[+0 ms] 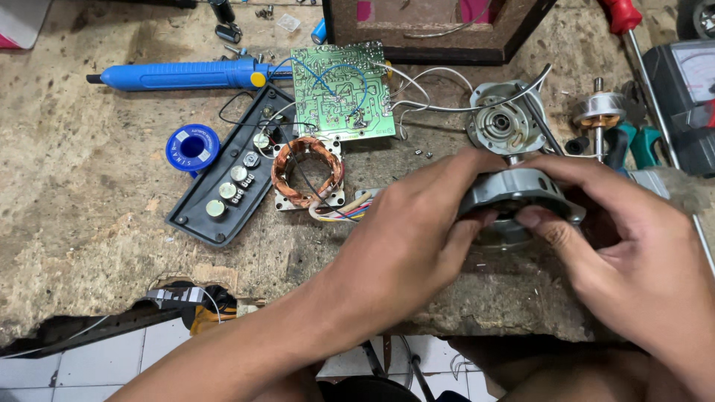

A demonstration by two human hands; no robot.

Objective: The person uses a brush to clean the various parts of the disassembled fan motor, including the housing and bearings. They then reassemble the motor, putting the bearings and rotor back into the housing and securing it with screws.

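Observation:
Both of my hands hold a grey metal motor housing point(519, 186) above the workbench's front edge. My left hand point(406, 238) grips its left side with thumb below and fingers on top. My right hand point(625, 246) clasps its right side, the thumb pressed under the rim. Just behind it lies a second grey motor end cover point(500, 123) with a bearing seat. A copper-wound stator point(307, 173) with coloured wires lies to the left of my left hand.
On the worn bench lie a green circuit board point(341, 91), a black switch panel point(231, 182), a blue solder spool point(192, 147), a blue desoldering pump point(182, 74), a rotor with shaft point(599, 112), a red-handled screwdriver point(622, 15), teal pliers point(640, 141) and a meter point(689, 82).

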